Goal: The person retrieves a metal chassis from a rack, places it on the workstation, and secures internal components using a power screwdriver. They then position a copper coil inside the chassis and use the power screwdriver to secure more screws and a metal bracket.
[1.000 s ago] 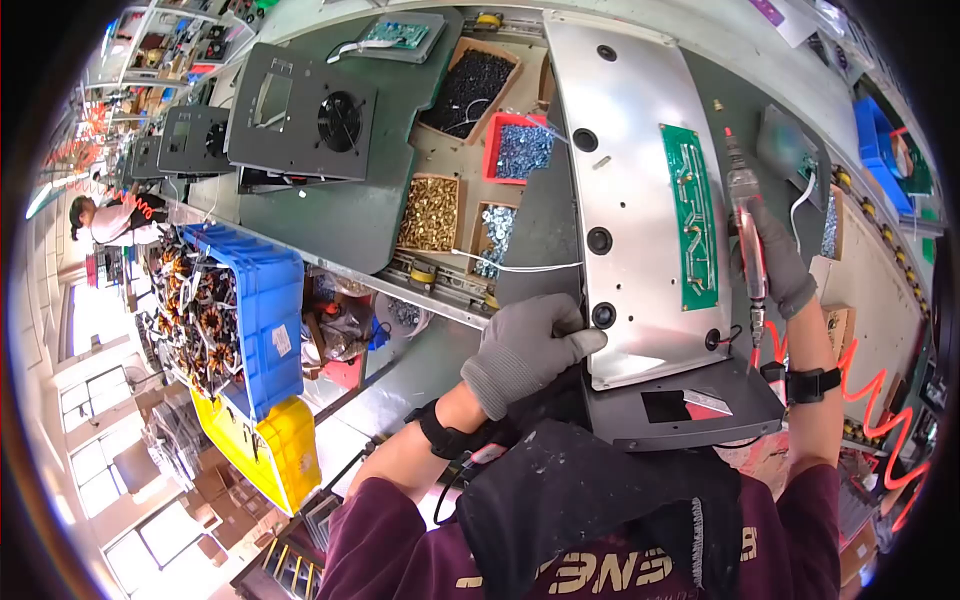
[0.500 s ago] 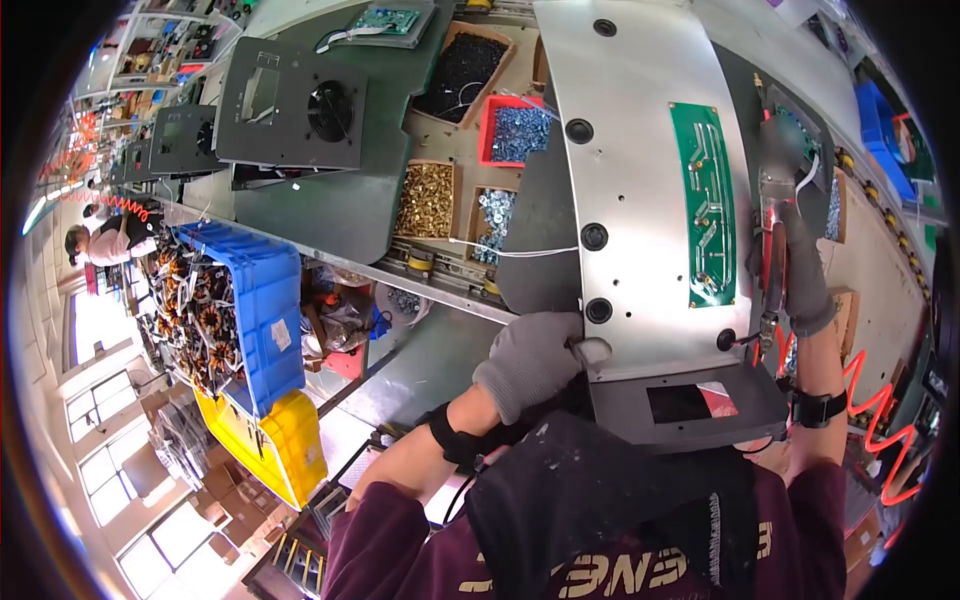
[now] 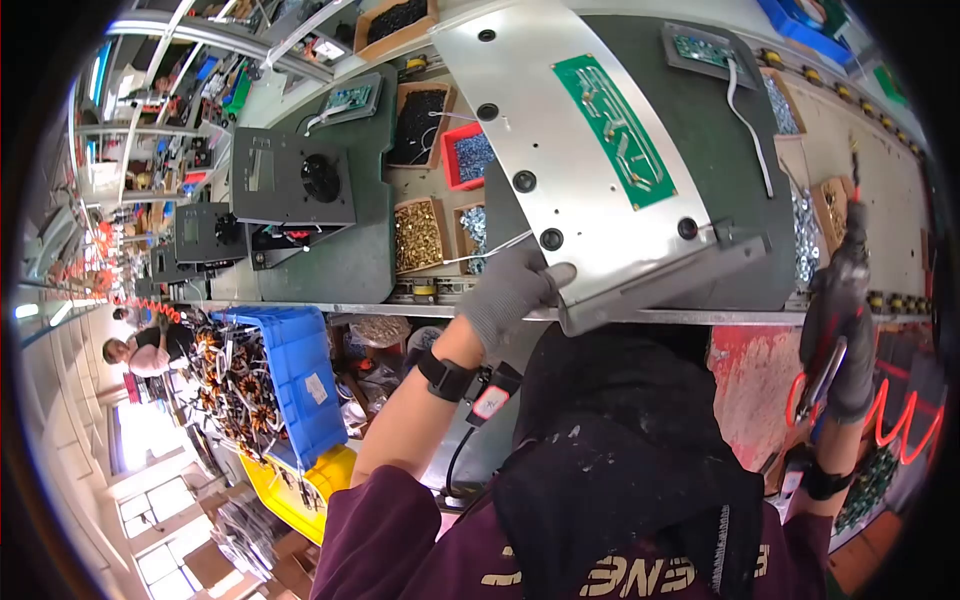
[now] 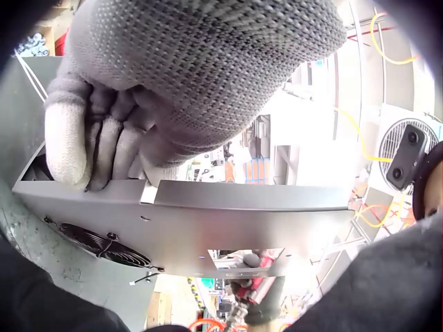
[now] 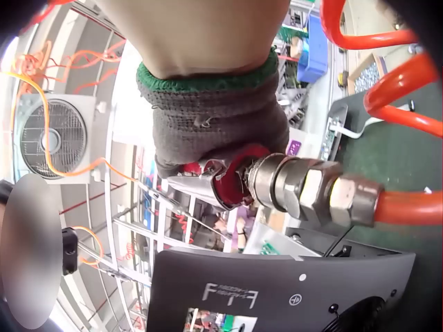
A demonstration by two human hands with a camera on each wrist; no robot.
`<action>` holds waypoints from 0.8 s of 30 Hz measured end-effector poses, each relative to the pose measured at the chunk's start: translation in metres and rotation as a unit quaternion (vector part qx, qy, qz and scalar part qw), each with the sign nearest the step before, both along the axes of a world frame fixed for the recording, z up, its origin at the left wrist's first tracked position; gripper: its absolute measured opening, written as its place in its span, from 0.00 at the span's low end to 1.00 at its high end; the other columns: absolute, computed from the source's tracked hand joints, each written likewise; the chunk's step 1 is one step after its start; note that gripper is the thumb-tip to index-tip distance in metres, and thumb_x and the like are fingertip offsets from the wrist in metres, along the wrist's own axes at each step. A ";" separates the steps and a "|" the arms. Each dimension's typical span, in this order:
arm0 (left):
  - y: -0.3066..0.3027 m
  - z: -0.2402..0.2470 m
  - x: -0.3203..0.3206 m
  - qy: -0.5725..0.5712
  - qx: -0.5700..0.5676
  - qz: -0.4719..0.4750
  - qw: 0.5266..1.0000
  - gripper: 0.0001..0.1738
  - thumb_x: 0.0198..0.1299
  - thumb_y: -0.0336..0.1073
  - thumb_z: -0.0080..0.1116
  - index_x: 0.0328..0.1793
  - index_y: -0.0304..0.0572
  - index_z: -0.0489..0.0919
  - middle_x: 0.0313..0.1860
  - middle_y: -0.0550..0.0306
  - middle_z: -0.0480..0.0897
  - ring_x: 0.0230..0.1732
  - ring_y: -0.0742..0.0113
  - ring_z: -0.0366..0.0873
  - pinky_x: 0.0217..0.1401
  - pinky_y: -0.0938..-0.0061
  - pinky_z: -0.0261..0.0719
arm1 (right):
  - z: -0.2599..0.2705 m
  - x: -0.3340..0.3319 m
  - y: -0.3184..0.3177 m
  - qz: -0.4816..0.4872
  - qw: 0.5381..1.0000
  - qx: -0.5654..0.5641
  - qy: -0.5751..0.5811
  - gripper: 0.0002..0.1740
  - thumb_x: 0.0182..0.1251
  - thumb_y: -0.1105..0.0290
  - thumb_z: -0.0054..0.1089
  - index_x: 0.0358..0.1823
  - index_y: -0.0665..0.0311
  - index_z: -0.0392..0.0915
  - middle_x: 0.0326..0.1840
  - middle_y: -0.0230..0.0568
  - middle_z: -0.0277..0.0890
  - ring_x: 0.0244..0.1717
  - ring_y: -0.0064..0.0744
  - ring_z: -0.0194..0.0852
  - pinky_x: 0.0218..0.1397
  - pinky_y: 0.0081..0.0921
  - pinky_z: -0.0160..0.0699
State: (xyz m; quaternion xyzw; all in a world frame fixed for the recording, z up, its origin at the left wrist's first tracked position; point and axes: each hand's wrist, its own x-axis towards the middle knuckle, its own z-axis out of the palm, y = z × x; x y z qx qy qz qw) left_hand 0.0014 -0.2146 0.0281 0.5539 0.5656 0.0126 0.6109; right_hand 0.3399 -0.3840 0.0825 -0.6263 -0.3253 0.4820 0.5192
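My gloved left hand (image 3: pixel 510 290) grips the near edge of a silver metal panel (image 3: pixel 600 235), joined to a dark grey front plate (image 3: pixel 670 285). In the left wrist view its fingers (image 4: pixel 66 142) curl over the casing's top edge, above a round fan grille (image 4: pixel 104 245) and a rectangular cutout. A green circuit board (image 3: pixel 615 130) and black grommets sit on the panel. Well right of the panel, my gloved right hand (image 3: pixel 840 330) holds an air screwdriver (image 3: pixel 852 235), its tip pointing away from me. A metal hose fitting (image 5: pixel 294 187) with an orange air hose (image 5: pixel 408 207) shows in the right wrist view.
Bins of brass-coloured screws (image 3: pixel 417 235), black screws (image 3: pixel 418 125) and blue-silver screws (image 3: pixel 470 158) stand left of the panel. More grey fan casings (image 3: pixel 290 180) line the left bench. A blue crate (image 3: pixel 305 380) sits below. Beyond the panel's right edge lies a circuit board module (image 3: pixel 700 48).
The panel's near end has lifted and its plate has tilted, with my left hand still gripping the edge. My right hand has moved away to the right with the screwdriver. The head view has shifted.
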 end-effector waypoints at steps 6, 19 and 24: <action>-0.004 -0.013 -0.001 0.067 0.107 -0.012 0.992 0.23 0.55 0.49 0.68 0.27 0.31 0.78 0.17 0.54 0.77 0.20 0.70 0.76 0.22 0.74 0.74 | -0.017 -0.028 -0.062 0.088 0.992 -0.032 0.082 0.46 0.49 0.33 0.65 0.51 0.70 0.68 0.19 0.32 0.69 0.16 0.22 0.68 0.17 0.19 0.63; 0.000 -0.013 -0.009 0.041 0.155 -0.042 0.986 0.29 0.51 0.53 0.68 0.41 0.30 0.77 0.28 0.56 0.76 0.29 0.68 0.74 0.34 0.71 0.73 | -0.081 -0.011 0.183 0.099 0.988 -0.100 -0.058 0.29 0.62 0.39 0.55 0.39 0.61 0.79 0.21 0.29 0.68 0.16 0.20 0.64 0.21 0.19 0.66; -0.001 -0.022 -0.007 0.057 0.165 -0.027 0.984 0.23 0.53 0.50 0.68 0.31 0.34 0.75 0.24 0.57 0.75 0.28 0.69 0.72 0.31 0.73 0.71 | -0.088 -0.037 0.205 0.149 0.982 -0.118 -0.010 0.23 0.63 0.43 0.56 0.35 0.58 0.76 0.24 0.27 0.69 0.23 0.17 0.66 0.25 0.19 0.68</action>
